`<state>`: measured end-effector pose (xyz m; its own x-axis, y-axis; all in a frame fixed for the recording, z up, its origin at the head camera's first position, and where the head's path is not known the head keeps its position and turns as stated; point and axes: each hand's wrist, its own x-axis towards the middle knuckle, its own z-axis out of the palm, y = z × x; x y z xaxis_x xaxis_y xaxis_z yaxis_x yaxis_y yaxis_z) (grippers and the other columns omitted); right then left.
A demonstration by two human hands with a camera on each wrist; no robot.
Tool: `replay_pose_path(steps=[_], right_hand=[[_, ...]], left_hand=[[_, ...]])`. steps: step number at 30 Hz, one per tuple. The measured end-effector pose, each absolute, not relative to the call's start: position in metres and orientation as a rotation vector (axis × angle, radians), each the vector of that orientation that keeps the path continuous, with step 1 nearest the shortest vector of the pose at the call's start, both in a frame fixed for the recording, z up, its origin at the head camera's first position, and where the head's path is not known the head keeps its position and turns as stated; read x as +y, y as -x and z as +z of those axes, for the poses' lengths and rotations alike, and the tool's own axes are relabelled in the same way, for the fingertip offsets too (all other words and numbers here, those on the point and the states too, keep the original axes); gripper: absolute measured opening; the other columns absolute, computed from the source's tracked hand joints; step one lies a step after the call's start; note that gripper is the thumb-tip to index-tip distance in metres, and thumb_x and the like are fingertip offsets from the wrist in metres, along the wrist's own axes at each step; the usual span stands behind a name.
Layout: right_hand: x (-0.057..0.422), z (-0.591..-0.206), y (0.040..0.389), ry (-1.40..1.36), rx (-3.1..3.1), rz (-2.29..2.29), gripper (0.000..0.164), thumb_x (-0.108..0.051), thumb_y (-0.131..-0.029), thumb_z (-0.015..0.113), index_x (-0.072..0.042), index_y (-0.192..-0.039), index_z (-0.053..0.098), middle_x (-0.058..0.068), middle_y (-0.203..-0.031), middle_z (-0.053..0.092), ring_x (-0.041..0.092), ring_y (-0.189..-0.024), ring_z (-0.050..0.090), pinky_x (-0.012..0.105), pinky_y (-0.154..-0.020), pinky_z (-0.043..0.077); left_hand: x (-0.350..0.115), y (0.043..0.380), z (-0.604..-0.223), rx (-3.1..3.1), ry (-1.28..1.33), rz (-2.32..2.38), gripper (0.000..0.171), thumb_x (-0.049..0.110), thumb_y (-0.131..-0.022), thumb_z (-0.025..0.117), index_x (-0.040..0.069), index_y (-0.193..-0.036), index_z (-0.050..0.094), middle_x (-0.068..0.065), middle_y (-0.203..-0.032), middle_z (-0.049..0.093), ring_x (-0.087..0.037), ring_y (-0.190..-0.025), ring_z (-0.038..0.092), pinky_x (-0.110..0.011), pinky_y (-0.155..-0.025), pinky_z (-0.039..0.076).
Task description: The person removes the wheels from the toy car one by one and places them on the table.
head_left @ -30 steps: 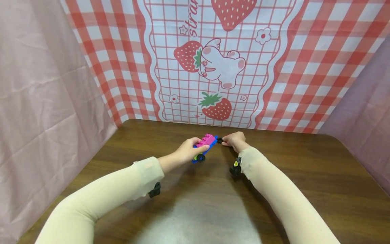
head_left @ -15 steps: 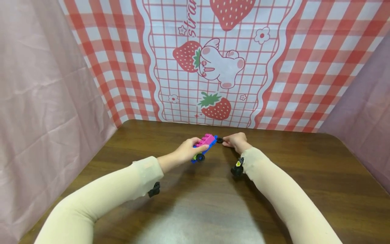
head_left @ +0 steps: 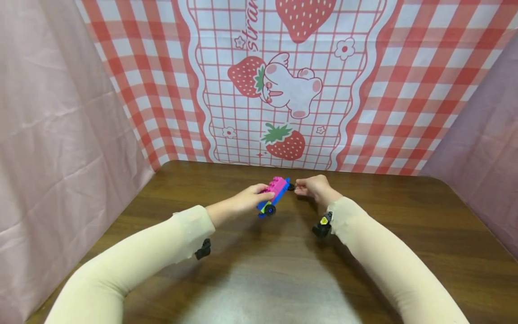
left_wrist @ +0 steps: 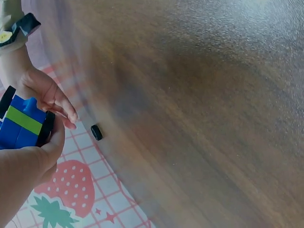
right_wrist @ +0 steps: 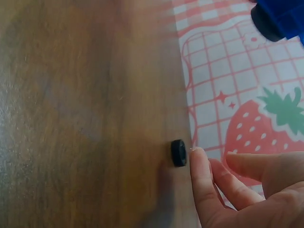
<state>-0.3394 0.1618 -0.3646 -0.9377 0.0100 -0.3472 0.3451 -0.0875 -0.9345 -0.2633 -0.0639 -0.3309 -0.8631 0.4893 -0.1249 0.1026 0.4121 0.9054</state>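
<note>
My left hand (head_left: 248, 199) grips a toy car (head_left: 278, 185) built of bricks, pink on top and blue below, tilted above the table. The left wrist view shows its blue underside with a lime-green strip (left_wrist: 23, 120) and black wheels. A loose black wheel (head_left: 291, 187) is just beyond the car's far end, on its edge in the right wrist view. Beside that wheel is my right hand (head_left: 317, 188), fingers and thumb extended and apart, nothing between them. A small gap separates its fingertips from the loose wheel (right_wrist: 178, 153).
Both hands are over a brown wooden table (head_left: 259, 270). A red-and-white strawberry cloth (head_left: 283, 81) hangs behind it, with pink curtains (head_left: 60, 135) at the sides. Black wrist devices (head_left: 322, 226) hang below both sleeves.
My right fingertips touched the black wheel a second ago and now stand slightly apart from it. The toy car has turned a little in my left hand. The head view has shifted slightly.
</note>
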Motion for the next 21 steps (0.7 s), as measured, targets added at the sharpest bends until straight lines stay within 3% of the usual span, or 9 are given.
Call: replay_pose_path(steps=[8, 16, 21], right_hand=[[0.163, -0.351, 0.328, -0.268, 1.930, -2.115, 0.027, 0.006, -0.095, 0.051, 0.022, -0.116, 0.052, 0.007, -0.062, 0.064, 0.013, -0.056, 0.066, 0.029, -0.075, 0.059], [0.167, -0.339, 0.314, -0.131, 1.946, -2.040, 0.035, -0.001, -0.100, 0.044, 0.023, -0.125, 0.046, 0.006, -0.069, 0.068, 0.014, -0.066, 0.071, 0.034, -0.088, 0.055], [0.165, -0.334, 0.303, -0.047, 1.949, -1.991, 0.038, -0.003, -0.101, 0.041, 0.024, -0.128, 0.043, 0.006, -0.073, 0.070, 0.014, -0.070, 0.071, 0.038, -0.094, 0.051]], left_hand=[[-0.066, 0.267, -0.325, 2.229, -0.545, 1.481, 0.038, 0.016, -0.103, 0.044, -0.013, -0.125, 0.050, -0.004, -0.088, 0.058, -0.012, -0.078, 0.056, -0.028, -0.078, 0.052], [-0.067, 0.269, -0.325, 2.236, -0.546, 1.502, 0.037, 0.017, -0.103, 0.044, -0.013, -0.124, 0.050, -0.005, -0.089, 0.059, -0.009, -0.077, 0.056, -0.031, -0.081, 0.052], [-0.068, 0.268, -0.323, 2.247, -0.556, 1.487, 0.036, 0.018, -0.103, 0.045, -0.013, -0.122, 0.051, -0.007, -0.091, 0.060, -0.011, -0.079, 0.057, -0.027, -0.079, 0.052]])
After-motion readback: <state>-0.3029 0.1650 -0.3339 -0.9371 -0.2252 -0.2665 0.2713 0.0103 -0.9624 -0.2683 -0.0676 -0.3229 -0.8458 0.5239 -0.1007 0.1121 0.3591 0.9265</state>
